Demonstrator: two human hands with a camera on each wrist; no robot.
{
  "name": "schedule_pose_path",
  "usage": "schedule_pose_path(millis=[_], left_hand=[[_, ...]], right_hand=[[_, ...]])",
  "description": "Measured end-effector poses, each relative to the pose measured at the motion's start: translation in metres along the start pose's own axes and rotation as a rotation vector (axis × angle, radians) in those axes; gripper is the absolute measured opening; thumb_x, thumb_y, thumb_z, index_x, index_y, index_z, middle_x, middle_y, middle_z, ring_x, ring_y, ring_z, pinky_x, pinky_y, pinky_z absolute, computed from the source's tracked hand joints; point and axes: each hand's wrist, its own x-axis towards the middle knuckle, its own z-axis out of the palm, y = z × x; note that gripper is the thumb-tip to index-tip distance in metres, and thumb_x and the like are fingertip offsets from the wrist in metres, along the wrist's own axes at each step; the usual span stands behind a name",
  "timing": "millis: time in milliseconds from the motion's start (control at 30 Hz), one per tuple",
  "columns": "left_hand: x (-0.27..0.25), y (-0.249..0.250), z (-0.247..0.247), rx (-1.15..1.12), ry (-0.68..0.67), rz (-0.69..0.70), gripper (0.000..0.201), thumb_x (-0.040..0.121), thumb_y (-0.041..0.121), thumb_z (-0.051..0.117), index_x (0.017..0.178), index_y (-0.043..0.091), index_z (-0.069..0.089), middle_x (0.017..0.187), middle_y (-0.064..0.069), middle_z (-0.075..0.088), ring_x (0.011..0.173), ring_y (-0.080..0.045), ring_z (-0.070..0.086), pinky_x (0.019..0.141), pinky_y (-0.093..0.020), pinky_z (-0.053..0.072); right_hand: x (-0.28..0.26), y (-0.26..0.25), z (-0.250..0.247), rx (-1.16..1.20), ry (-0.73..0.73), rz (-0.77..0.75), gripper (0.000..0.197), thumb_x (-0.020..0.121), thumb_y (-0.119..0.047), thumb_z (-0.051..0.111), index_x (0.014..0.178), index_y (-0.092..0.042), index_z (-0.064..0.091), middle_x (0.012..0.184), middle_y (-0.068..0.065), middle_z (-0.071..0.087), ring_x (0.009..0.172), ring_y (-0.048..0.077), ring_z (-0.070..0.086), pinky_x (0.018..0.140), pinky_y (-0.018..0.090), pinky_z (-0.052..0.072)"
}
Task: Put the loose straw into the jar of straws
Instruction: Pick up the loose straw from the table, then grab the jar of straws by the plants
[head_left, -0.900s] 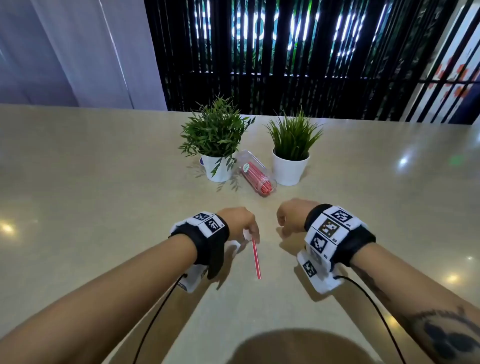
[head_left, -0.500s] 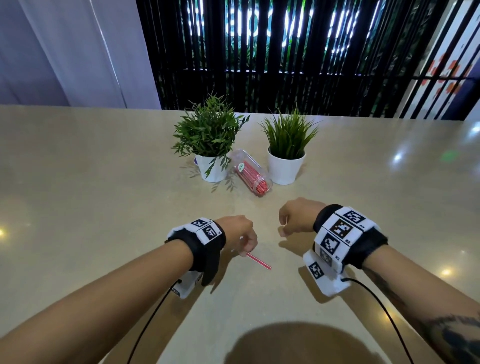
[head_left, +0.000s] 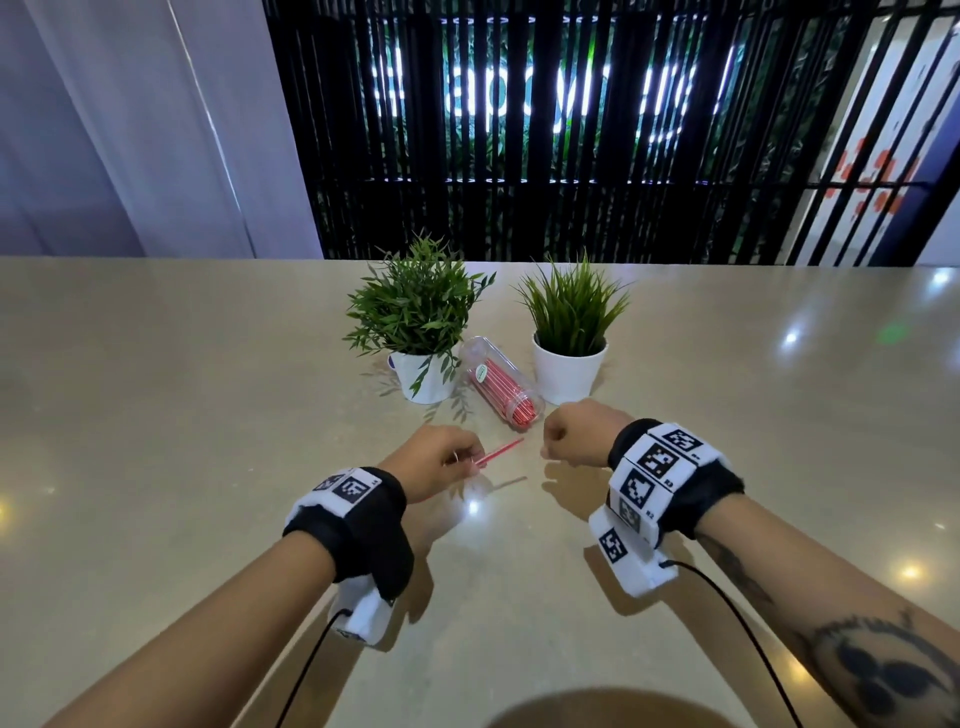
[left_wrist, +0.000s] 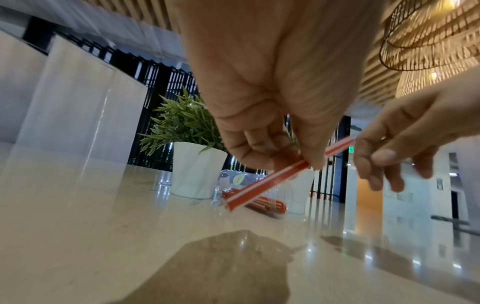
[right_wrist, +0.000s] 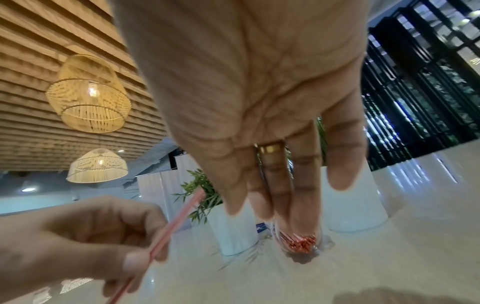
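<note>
Straw (head_left: 500, 450) now raised – jar (head_left: 502, 388) label (unreadable)

Red-and-white striped straw (left_wrist: 265, 185), seemingly clear jar (head_left: 501, 387).

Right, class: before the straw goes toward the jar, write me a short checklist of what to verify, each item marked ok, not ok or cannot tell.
1. Loose straw held: ok, the left hand pinches it near one end, clear of the table.
2. Jar of straws within view and on its side between the two potted plants: ok.
3. Jar mouth open and facing the person: ok, the straw ends show in the right wrist view.
4. Straw lined up with the mouth: not ok, it points to the right of it.
5. Right hand free to steady the jar: ok, it holds nothing.
6. Room left inside the jar: cannot tell.
</note>
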Motion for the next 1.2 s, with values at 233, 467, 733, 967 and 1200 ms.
schedule_pose_path(millis=[233, 467, 733, 967, 1200], left_hand=[[-0.003, -0.004, -0.007, -0.249, 0.358, -0.029, 0.006, 0.084, 0.008, 0.055, 0.078, 0.008, 0.056, 0.064, 0.009, 0.050, 0.052, -0.002, 0.047, 0.054, -0.005, 0.039], [-0.002, -0.012, -0.002, -0.395, 0.530, -0.112, 0.008, 0.081, 0.010, 0.060, 0.074, 0.013, 0.059, 0.062, 0.006, 0.051, 0.053, -0.005, 0.047, 0.056, -0.021, 0.048], [0.013, -0.022, -0.005, -0.398, 0.599, -0.137, 0.011, 0.081, 0.007, 0.060, 0.072, 0.014, 0.059, 0.058, 0.007, 0.050, 0.055, -0.014, 0.047, 0.061, -0.025, 0.048], [0.032, -0.022, -0.006, -0.389, 0.604, -0.112, 0.014, 0.081, 0.006, 0.058, 0.072, 0.016, 0.060, 0.057, 0.009, 0.050, 0.046, 0.000, 0.047, 0.049, -0.012, 0.042], [0.033, -0.024, -0.008, -0.400, 0.603, -0.114, 0.007, 0.081, 0.010, 0.060, 0.075, 0.012, 0.062, 0.058, 0.009, 0.050, 0.047, -0.002, 0.046, 0.049, -0.009, 0.041]], right_hand=[[0.052, -0.006, 0.006, 0.263, 0.415, 0.119, 0.024, 0.090, -0.031, 0.047, 0.097, -0.008, 0.047, 0.107, 0.016, 0.056, 0.098, 0.031, 0.055, 0.081, 0.038, 0.044], [0.098, -0.012, 0.038, 0.262, 0.295, 0.218, 0.095, 0.077, -0.047, 0.065, 0.145, -0.011, 0.009, 0.147, 0.022, 0.023, 0.132, 0.039, 0.030, 0.103, 0.049, 0.035], [0.108, -0.005, 0.051, 0.358, 0.343, 0.229, 0.104, 0.069, -0.043, 0.071, 0.146, -0.019, 0.006, 0.141, 0.018, 0.032, 0.126, 0.038, 0.040, 0.101, 0.044, 0.041], [0.117, -0.001, 0.046, 0.429, 0.344, 0.210, 0.096, 0.068, -0.039, 0.074, 0.141, -0.016, 0.016, 0.126, 0.016, 0.047, 0.111, 0.035, 0.055, 0.091, 0.043, 0.051], [0.127, -0.004, 0.042, 0.376, 0.351, 0.229, 0.072, 0.067, -0.041, 0.073, 0.122, -0.006, 0.041, 0.114, 0.017, 0.058, 0.102, 0.035, 0.060, 0.081, 0.039, 0.052]])
